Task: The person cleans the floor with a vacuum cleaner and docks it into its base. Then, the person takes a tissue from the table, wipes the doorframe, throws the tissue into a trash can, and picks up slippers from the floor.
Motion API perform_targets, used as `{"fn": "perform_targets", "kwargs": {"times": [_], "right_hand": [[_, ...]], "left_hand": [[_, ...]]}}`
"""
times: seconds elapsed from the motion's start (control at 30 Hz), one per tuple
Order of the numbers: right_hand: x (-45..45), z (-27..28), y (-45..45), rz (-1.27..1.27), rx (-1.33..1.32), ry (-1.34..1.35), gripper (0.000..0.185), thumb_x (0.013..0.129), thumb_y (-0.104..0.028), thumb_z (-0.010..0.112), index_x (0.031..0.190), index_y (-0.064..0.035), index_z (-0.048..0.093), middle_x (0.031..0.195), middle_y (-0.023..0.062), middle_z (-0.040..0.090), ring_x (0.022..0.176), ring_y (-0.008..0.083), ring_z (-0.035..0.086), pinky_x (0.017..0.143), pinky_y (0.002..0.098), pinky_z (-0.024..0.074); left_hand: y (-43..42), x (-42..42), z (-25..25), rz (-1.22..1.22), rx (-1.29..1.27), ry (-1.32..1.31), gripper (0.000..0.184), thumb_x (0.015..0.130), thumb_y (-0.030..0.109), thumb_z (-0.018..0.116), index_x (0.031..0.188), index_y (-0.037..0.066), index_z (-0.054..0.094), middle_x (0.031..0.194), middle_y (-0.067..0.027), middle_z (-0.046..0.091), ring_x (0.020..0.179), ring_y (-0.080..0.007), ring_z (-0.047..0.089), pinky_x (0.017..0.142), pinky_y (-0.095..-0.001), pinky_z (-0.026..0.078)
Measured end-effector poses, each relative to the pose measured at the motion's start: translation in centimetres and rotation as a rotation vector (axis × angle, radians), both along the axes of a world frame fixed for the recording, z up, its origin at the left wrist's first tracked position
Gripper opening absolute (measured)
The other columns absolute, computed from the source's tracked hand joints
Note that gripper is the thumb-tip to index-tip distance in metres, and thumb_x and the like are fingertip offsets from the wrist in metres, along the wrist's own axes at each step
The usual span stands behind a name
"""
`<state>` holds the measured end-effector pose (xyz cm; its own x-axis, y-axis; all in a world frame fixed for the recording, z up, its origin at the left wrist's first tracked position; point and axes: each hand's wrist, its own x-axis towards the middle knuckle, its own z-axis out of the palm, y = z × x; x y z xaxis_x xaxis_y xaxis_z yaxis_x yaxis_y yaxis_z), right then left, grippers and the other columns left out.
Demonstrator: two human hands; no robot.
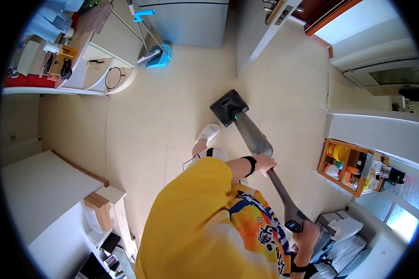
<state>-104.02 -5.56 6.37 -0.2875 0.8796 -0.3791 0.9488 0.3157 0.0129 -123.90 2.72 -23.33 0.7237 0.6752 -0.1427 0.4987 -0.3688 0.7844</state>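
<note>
A grey upright floor washer (250, 132) slants across the middle of the head view, its black cleaning head (229, 106) resting on the tiled floor. My left hand (264, 164), with a black band at the wrist, is closed round the machine just above its thick body. Lower right, my right hand (307, 235) grips the handle at its upper end, beside a small lit display (293, 226). A thin grey shaft (279, 188) runs between both hands. One foot in a white slipper (209, 132) stands left of the cleaning head.
An open door (256, 35) stands ahead, beside a grey cabinet-like front (186, 23). A blue dustpan (160, 56) with a broom is at upper left, near a curved shelf unit (121, 76). A wooden rack (328, 160) of bottles and piled bags (347, 251) line the right.
</note>
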Motion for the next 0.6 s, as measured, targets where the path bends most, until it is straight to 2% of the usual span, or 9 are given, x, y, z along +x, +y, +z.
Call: {"fn": "perform_targets", "kwargs": {"times": [0.07, 0.1, 0.13, 0.2, 0.27, 0.37, 0.43, 0.5, 0.6], "right_hand": [[-2.6, -0.1, 1.4, -0.086, -0.049, -0.002, 0.011, 0.052, -0.008, 0.054, 0.063, -0.0069, 0.052, 0.062, 0.0133, 0.055, 0.059, 0.0354, 0.053, 0.053, 0.0409, 0.0414], [-4.5, 0.0, 1.9, -0.116, -0.089, 0.007, 0.011, 0.054, -0.008, 0.054, 0.064, -0.0071, 0.05, 0.061, 0.0131, 0.055, 0.06, 0.0341, 0.054, 0.053, 0.0409, 0.0419], [-6.4, 0.0, 2.5, -0.143, -0.124, 0.019, 0.012, 0.055, -0.009, 0.055, 0.066, -0.0073, 0.049, 0.061, 0.0129, 0.055, 0.06, 0.0328, 0.054, 0.054, 0.0408, 0.0425], [-9.3, -0.4, 3.7, -0.13, -0.257, 0.046, 0.016, 0.057, -0.011, 0.055, 0.071, -0.0072, 0.049, 0.065, 0.0139, 0.056, 0.063, 0.0336, 0.055, 0.056, 0.0409, 0.0439], [-11.5, -1.7, 4.8, -0.083, -0.327, 0.08, 0.021, 0.061, -0.017, 0.059, 0.076, -0.0072, 0.048, 0.066, 0.0146, 0.056, 0.064, 0.0338, 0.055, 0.056, 0.0416, 0.044], [-15.3, -4.3, 6.1, -0.059, -0.406, 0.077, 0.023, 0.066, -0.021, 0.06, 0.078, -0.0073, 0.047, 0.066, 0.0143, 0.057, 0.064, 0.0335, 0.056, 0.055, 0.0414, 0.0441], [-18.1, -5.7, 6.4, -0.06, -0.462, 0.095, 0.023, 0.069, -0.024, 0.06, 0.079, -0.0072, 0.047, 0.067, 0.0136, 0.058, 0.065, 0.0326, 0.056, 0.056, 0.0409, 0.0443], [-20.0, -7.2, 6.1, -0.055, -0.503, 0.139, 0.026, 0.071, -0.028, 0.06, 0.08, -0.0069, 0.048, 0.068, 0.0128, 0.058, 0.067, 0.0317, 0.057, 0.056, 0.0401, 0.0447], [-21.2, -8.7, 5.9, -0.104, -0.513, 0.164, 0.03, 0.07, -0.031, 0.062, 0.08, -0.0068, 0.049, 0.069, 0.0124, 0.059, 0.068, 0.0313, 0.057, 0.057, 0.0394, 0.0453]], "left_hand": [[1.2, -2.6, 0.3, 0.036, 0.053, 0.098, 0.045, 0.056, 0.035, 0.071, 0.093, 0.016, 0.053, 0.09, -0.0039, 0.053, 0.089, -0.0241, 0.052, 0.067, -0.0411, 0.042], [1.3, -4.2, -0.5, 0.048, 0.142, 0.061, 0.041, 0.059, 0.034, 0.069, 0.092, 0.016, 0.053, 0.09, -0.0034, 0.053, 0.089, -0.024, 0.053, 0.067, -0.0413, 0.042], [1.4, -5.9, -0.4, 0.051, 0.188, 0.106, 0.034, 0.063, 0.03, 0.067, 0.091, 0.015, 0.053, 0.088, -0.0038, 0.054, 0.089, -0.0245, 0.053, 0.067, -0.0413, 0.042], [1.7, -9.2, -0.2, 0.144, 0.064, 0.17, 0.023, 0.067, 0.022, 0.062, 0.085, 0.013, 0.054, 0.086, -0.0059, 0.055, 0.088, -0.024, 0.053, 0.066, -0.0397, 0.043], [1.9, -11.8, -2.4, 0.287, 0.002, 0.123, 0.022, 0.065, 0.014, 0.063, 0.085, 0.013, 0.053, 0.085, -0.0048, 0.055, 0.089, -0.0251, 0.053, 0.068, -0.0414, 0.042], [2.5, -16.0, -4.2, 0.466, 0.08, 0.155, 0.014, 0.064, 0.006, 0.059, 0.076, 0.01, 0.052, 0.081, -0.0068, 0.054, 0.085, -0.0255, 0.052, 0.068, -0.0376, 0.045], [2.9, -19.0, -4.6, 0.487, 0.074, 0.269, 0.017, 0.063, 0.003, 0.059, 0.076, 0.01, 0.051, 0.084, -0.006, 0.053, 0.09, -0.025, 0.05, 0.07, -0.0372, 0.045], [2.9, -21.8, -4.6, 0.517, 0.088, 0.274, 0.026, 0.059, -0.004, 0.058, 0.078, 0.01, 0.05, 0.085, -0.0034, 0.053, 0.094, -0.0253, 0.047, 0.073, -0.0347, 0.044], [2.9, -23.9, -5.7, 0.532, 0.043, 0.284, 0.03, 0.057, -0.007, 0.058, 0.079, 0.011, 0.051, 0.087, -0.0023, 0.053, 0.096, -0.0254, 0.046, 0.073, -0.034, 0.044]]}}
